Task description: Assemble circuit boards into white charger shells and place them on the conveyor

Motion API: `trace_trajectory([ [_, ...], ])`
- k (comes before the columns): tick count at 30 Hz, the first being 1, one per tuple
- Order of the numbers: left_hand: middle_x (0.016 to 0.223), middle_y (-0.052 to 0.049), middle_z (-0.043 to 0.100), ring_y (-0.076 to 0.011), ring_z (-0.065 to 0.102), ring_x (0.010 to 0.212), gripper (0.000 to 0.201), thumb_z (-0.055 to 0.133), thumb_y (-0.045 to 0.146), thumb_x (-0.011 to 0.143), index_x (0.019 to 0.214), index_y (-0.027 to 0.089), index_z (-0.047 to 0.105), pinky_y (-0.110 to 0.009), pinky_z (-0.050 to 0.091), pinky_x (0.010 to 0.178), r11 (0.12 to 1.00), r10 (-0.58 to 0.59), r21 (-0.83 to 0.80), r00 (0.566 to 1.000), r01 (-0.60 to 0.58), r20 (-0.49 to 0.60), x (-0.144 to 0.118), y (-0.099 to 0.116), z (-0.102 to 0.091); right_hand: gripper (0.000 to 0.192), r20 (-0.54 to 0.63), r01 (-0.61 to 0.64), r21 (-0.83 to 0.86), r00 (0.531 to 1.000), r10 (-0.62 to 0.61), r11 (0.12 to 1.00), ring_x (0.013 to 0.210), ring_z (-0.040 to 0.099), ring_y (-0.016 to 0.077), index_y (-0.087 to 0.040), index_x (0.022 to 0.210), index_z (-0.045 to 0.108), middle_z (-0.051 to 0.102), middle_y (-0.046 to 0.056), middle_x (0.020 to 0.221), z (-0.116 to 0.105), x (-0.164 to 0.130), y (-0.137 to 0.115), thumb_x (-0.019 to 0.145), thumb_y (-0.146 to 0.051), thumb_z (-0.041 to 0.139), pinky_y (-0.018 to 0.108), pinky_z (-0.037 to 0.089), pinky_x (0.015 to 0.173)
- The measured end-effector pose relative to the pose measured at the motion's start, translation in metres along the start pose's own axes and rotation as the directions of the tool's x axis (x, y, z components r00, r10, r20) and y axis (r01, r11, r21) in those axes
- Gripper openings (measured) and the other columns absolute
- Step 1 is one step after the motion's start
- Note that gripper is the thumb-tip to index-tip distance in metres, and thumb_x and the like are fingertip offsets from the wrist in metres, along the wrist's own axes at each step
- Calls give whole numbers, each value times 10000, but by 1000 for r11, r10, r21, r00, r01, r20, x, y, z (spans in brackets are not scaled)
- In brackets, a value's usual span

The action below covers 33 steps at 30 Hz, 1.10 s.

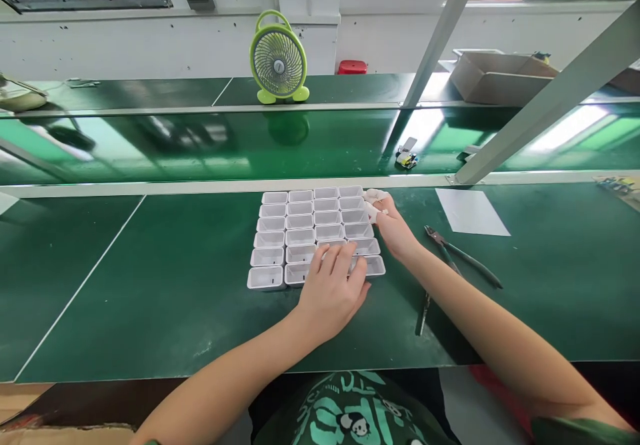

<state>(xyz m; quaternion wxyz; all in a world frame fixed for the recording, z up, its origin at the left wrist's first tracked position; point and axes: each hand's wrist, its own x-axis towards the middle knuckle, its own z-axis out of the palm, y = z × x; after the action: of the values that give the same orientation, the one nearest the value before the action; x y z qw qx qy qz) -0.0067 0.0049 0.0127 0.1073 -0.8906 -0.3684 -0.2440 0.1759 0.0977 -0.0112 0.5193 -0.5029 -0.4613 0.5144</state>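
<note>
White trays sit packed on the counter; left hand lies unclenched across them, perhaps steadying rows; right hand touches their side, grip unclear.

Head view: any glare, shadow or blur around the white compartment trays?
Head view: the white compartment trays look fairly even and sharp, without strong glare; head view, beyond them: bright streaks and the green fan's reflection on the glossy green surface; head view, right: dark shadow along the right forearm.
</note>
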Motion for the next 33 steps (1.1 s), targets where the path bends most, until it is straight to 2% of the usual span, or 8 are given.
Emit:
trace_trajectory([
  [3, 1241, -165, 637, -303, 604, 1103, 249, 593, 286, 920, 1104, 127, 644, -473, 456, 1005, 999, 36, -7, 999, -36, -17, -1, 1, 2, 437, 4, 17, -37, 1000, -17, 999, 1101, 610, 219, -324, 1154, 462, 645, 9, 1182, 6, 3, 3, 803, -494, 659, 419, 506, 998],
  [6, 1195, -148, 659, -292, 618, 1069, 209, 606, 237, 906, 1084, 136, 650, -469, 461, 994, 998, 60, 9, 998, -60, -33, -3, 1, 6, 430, -19, 49, -111, 998, -52, 993, 1093, 614, 206, -324, 1193, 447, 631, 18, 1225, 4, 6, 6, 824, -487, 596, 392, 524, 954],
  [11, 1159, -124, 674, -267, 622, 1051, 193, 556, 71, 882, 1026, 153, 654, -463, 443, 1014, 994, 112, 24, 989, -110, -99, -4, 1, 11, 414, -121, 74, -360, 985, -125, 930, 1156, 589, 206, -299, 1251, 466, 571, 48, 1345, -30, 30, 8, 860, -429, 508, 365, 520, 929],
  [16, 1077, -104, 686, -246, 610, 1027, 210, 501, 20, 892, 979, 142, 648, -444, 444, 1013, 992, 124, -14, 985, -127, -122, -6, 2, 12, 394, -230, -27, -676, 957, -175, 736, 1204, 555, 258, -212, 1282, 526, 556, 102, 1346, -79, 81, 6, 926, -372, 581, 453, 493, 988],
  [19, 1022, -88, 680, -232, 602, 1024, 213, 472, 17, 904, 931, 146, 639, -432, 445, 1019, 987, 141, -64, 983, -149, -119, -7, 3, 12, 401, -266, -120, -817, 946, -185, 564, 1241, 536, 283, -181, 1286, 562, 538, 111, 1375, -91, 119, 2, 942, -377, 626, 524, 462, 1034],
  [25, 1007, -84, 665, -222, 595, 997, 217, 440, 38, 915, 920, 147, 628, -419, 457, 993, 978, 159, -113, 980, -173, -122, -9, 5, 9, 376, -283, -241, -932, 951, -126, 271, 1187, 586, 265, -174, 1263, 589, 576, 106, 1338, -76, 179, -5, 947, -373, 635, 503, 512, 992],
  [29, 1030, -95, 663, -229, 587, 1025, 206, 441, 58, 915, 917, 156, 622, -427, 454, 996, 981, 152, -104, 983, -163, -104, -9, 3, 11, 358, -198, -183, -975, 973, -115, 124, 1159, 601, 255, -166, 1231, 605, 600, 100, 1297, -56, 198, -10, 947, -382, 635, 490, 520, 976],
  [33, 1021, -91, 659, -229, 584, 1011, 194, 442, 77, 919, 920, 156, 620, -428, 457, 988, 979, 153, -117, 983, -164, -102, -10, 2, 13, 339, -90, -88, -996, 987, -130, 21, 1151, 601, 252, -160, 1188, 623, 618, 93, 1259, -44, 195, -20, 944, -395, 635, 491, 504, 987],
])
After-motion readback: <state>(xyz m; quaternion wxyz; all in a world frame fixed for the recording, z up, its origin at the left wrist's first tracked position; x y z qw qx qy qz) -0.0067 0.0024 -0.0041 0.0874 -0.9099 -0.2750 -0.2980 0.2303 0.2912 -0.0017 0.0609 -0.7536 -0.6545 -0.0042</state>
